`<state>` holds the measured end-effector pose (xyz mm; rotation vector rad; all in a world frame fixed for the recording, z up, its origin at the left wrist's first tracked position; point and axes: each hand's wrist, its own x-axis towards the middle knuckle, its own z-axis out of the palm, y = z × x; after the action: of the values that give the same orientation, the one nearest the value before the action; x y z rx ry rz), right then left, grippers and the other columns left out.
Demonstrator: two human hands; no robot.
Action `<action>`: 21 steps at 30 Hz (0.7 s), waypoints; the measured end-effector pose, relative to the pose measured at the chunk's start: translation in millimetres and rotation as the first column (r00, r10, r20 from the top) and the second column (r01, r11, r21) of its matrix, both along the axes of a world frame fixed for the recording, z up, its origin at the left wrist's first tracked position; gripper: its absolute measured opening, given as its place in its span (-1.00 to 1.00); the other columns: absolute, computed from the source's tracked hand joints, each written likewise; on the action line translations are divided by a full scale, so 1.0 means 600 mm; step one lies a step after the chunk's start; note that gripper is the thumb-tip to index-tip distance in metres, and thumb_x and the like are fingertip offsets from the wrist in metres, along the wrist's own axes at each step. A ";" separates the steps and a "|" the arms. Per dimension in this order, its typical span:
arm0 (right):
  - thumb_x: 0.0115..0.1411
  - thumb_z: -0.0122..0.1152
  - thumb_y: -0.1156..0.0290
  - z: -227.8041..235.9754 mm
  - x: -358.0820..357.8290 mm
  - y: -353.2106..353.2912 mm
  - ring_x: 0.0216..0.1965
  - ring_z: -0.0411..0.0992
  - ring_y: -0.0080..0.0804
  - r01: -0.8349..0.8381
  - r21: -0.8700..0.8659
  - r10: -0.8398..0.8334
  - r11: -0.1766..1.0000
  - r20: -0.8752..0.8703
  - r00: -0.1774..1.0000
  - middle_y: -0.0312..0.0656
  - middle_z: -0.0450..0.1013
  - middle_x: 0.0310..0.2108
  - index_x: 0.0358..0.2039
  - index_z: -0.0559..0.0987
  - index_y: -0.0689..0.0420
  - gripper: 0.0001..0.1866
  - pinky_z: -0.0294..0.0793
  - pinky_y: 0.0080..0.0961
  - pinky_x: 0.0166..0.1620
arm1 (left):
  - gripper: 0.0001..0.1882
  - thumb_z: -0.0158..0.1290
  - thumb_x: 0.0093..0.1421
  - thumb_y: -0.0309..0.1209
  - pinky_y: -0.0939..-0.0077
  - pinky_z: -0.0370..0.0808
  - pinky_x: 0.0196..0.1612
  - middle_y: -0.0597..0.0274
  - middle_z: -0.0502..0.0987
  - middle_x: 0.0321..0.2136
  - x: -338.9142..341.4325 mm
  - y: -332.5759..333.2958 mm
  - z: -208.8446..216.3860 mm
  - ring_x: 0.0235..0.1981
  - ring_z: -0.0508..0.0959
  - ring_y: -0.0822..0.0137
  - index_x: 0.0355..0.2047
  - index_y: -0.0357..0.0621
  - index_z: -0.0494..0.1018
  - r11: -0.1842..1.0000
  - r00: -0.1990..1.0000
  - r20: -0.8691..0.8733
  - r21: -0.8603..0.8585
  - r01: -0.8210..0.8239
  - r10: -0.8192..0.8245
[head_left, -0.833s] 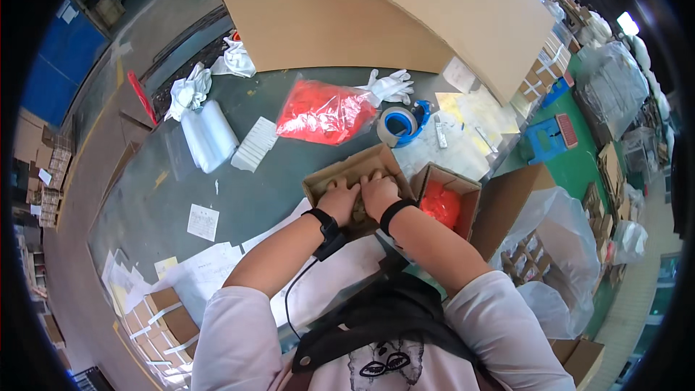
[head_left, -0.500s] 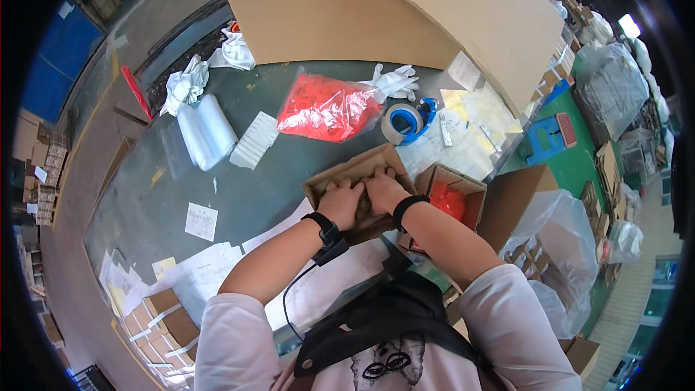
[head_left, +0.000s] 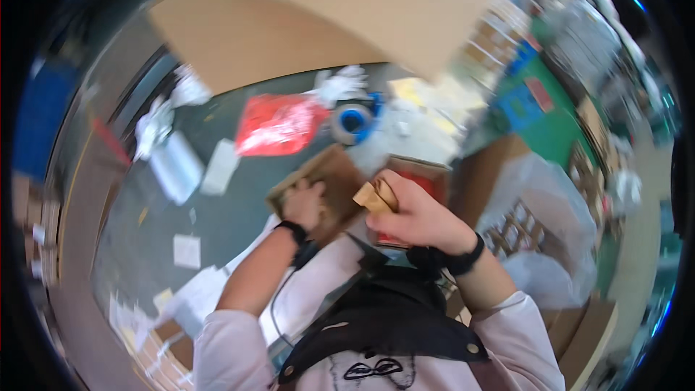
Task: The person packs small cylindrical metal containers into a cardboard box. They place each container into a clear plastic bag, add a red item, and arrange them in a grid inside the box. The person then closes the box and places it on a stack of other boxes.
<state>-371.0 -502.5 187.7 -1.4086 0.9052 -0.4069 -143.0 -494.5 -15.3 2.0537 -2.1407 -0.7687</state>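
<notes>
A shallow open cardboard box (head_left: 342, 182) stands tilted at the table's near middle. My left hand (head_left: 302, 206) reaches into its left end with fingers apart; what lies under them is blurred. Above the right end of that box, my right hand (head_left: 416, 213) is closed on a small tan packet (head_left: 376, 197), which looks like folded brown paper. Behind and under my right hand stands a second open cardboard box (head_left: 427, 166) with red plastic inside. My right wrist and fingers cover part of this second box.
A clear bag of red pieces (head_left: 281, 127), blue and white tape rolls (head_left: 352, 122) and white gloves (head_left: 342, 85) lie beyond the boxes. Large cardboard (head_left: 289, 29) rises at the back. A plastic-lined box (head_left: 536, 224) with cardboard dividers stands on the right. Papers (head_left: 187, 251) lie on the left.
My right hand has come out of the shallow box and moved right, now with a tan packet in it. My left hand stays in the box. The view has shifted and blurred.
</notes>
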 end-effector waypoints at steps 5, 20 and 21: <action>0.14 0.24 0.37 0.141 -0.273 0.178 -0.53 0.23 -0.73 0.471 0.032 -0.472 0.882 0.049 0.880 -0.43 0.29 -0.46 -0.13 0.32 0.16 -0.64 0.22 -0.71 -0.52 | -0.53 0.15 -0.08 -0.40 0.04 0.37 -0.05 -0.04 0.41 -0.15 0.025 0.011 -0.008 -0.09 0.44 -0.11 -0.07 0.02 0.42 0.986 0.991 0.035 -0.100 0.132 -0.129; 0.05 0.09 0.19 -0.057 -0.746 -0.050 -0.78 0.26 -0.44 -0.124 0.299 0.310 0.946 -0.729 0.610 -0.27 0.28 -0.81 -0.69 0.46 0.15 -0.68 0.26 -0.36 -0.64 | -0.08 0.48 -0.27 -0.38 0.32 0.65 -0.30 0.15 0.24 -0.10 -0.282 0.147 0.425 -0.19 0.47 0.27 0.00 0.03 0.07 0.943 0.276 -0.907 0.332 0.003 0.318; 0.03 0.13 0.20 -0.119 -0.728 -0.083 -0.76 0.31 -0.38 -0.202 0.165 0.258 0.965 -0.710 0.655 -0.24 0.30 -0.81 -0.65 0.52 0.15 -0.71 0.34 -0.34 -0.61 | -0.11 0.47 -0.30 -0.43 0.31 0.66 -0.37 0.13 0.25 -0.12 -0.332 0.171 0.411 -0.18 0.46 0.18 -0.03 0.06 0.11 0.926 0.151 -0.916 0.377 0.010 0.371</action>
<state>-807.5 -552.4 116.3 -1.6163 1.3371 0.4375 -342.3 -391.7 231.1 1.0796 -0.9483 -1.8023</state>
